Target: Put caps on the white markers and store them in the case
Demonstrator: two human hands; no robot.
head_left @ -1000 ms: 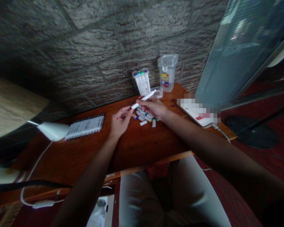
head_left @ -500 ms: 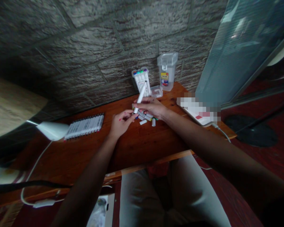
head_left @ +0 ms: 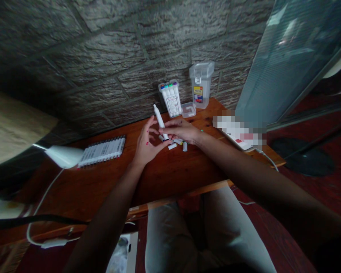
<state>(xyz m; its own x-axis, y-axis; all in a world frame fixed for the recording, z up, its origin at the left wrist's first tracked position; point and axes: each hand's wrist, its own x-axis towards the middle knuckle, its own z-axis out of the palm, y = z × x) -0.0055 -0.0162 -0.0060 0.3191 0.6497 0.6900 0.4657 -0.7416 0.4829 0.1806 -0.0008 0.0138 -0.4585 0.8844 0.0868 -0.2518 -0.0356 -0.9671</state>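
Observation:
My right hand (head_left: 182, 131) pinches a white marker (head_left: 160, 120) near its lower end, so the marker stands almost upright and leans a little left. My left hand (head_left: 147, 142) is right beside it, its fingers spread apart and raised around the marker's lower part, and I see nothing held in it. Under both hands lies a small pile of loose markers (head_left: 177, 143) with coloured caps on the wooden table (head_left: 170, 170).
Against the stone wall stand a clear box of markers (head_left: 170, 98), an empty clear box (head_left: 201, 84) and a small clear lid (head_left: 188, 109). A flat marker set (head_left: 102, 151) lies at the left by a white lamp head (head_left: 63, 157). A blurred-out object (head_left: 238, 132) lies right.
The marker swung from lying slanted to the right up to nearly upright, leaning left. My left hand went from pinching the marker's end to fingers spread open.

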